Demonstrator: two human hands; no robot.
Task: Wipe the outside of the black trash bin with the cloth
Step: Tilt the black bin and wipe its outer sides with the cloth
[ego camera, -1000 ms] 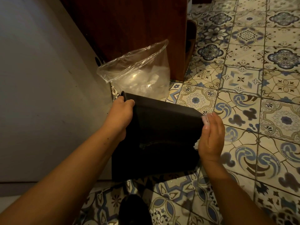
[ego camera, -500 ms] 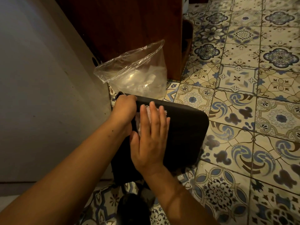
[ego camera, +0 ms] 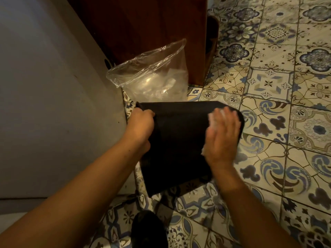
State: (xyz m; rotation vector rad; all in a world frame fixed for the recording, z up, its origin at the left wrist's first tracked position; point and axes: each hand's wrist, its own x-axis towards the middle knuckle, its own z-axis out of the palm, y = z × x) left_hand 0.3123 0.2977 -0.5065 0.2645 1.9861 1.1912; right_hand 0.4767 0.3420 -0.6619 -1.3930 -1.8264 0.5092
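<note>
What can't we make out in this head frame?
- Cloth: mostly hidden under the motion-blurred right hand; only pale edges show.
- Black trash bin: its inside and far side face away.
- Left hand: fingers curl over the bin's rim, grip partly hidden.
- Clear plastic bag: contents indistinct through glare.
- Dark object at bottom edge: cut off, unidentifiable.

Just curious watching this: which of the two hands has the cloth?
The right hand, pressed flat on the black trash bin with the white cloth beneath. The left hand only grips the bin's edge.
</note>
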